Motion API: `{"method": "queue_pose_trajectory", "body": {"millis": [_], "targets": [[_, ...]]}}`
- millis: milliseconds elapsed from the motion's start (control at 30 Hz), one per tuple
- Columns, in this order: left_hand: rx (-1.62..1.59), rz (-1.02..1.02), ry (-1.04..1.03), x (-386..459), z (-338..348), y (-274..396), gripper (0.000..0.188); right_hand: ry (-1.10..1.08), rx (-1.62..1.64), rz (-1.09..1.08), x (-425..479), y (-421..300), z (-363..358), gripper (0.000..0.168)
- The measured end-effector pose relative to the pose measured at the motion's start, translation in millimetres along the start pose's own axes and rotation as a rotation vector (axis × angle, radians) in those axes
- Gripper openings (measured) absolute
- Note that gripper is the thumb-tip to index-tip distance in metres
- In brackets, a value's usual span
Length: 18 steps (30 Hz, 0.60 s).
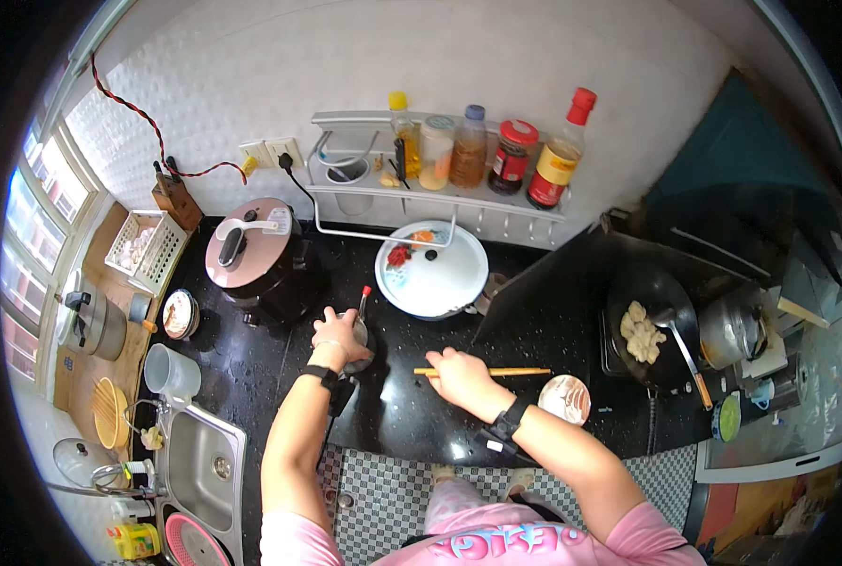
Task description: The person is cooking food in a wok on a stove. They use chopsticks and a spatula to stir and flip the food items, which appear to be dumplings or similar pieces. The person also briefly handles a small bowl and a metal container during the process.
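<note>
My left hand (340,338) is closed around a glass container (358,332) on the black countertop; most of the container is hidden by the hand. A small bottle with a red cap (365,294) stands just behind it. Over the left part of a pair of wooden chopsticks (520,371) is my right hand (456,375), with its fingers on them near the counter's middle. To the right of that hand sits a bowl with reddish-brown residue (564,400). Farther right, a wok (665,290) holds pale food pieces (640,332) and a metal spatula (683,347).
An enamel lidded basin (431,276) and an electric pressure cooker (255,262) stand at the back. Above hangs a wall rack (463,198) of condiment bottles. A dark splash screen (534,290) borders the stove. The steel sink (202,460) is at lower left, beside a plastic jug (172,371).
</note>
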State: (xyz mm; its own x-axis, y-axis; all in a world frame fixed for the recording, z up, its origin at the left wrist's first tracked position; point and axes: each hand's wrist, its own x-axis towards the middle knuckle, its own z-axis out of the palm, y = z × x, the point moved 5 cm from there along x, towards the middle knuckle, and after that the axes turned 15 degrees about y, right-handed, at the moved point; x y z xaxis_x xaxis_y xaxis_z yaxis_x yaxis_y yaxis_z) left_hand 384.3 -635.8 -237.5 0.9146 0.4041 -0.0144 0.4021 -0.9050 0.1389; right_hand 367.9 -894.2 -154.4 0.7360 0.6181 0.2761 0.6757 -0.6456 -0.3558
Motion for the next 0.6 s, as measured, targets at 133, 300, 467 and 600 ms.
{"method": "queue_pose_trajectory", "body": {"millis": [133, 300, 467, 600], "targets": [[0.019, 0.241, 0.074, -72.1, -23.7, 38.6, 0.075, 0.058, 0.045, 0.062, -14.8, 17.5, -18.6, 0.032], [-0.049, 0.458, 0.075, -158.6, -95.4, 121.4, 0.067, 0.082, 0.22, 0.21, -32.9, 37.8, -60.1, 0.031], [-0.149, 0.691, 0.108, -208.9, -134.9, 218.0, 0.065, 0.156, 0.47, 0.298, -74.5, 93.0, -85.7, 0.026], [-0.245, 0.826, 0.129, -226.5, -140.6, 283.9, 0.065, 0.274, 0.458, 0.365, -112.5, 139.0, -137.8, 0.022]]}}
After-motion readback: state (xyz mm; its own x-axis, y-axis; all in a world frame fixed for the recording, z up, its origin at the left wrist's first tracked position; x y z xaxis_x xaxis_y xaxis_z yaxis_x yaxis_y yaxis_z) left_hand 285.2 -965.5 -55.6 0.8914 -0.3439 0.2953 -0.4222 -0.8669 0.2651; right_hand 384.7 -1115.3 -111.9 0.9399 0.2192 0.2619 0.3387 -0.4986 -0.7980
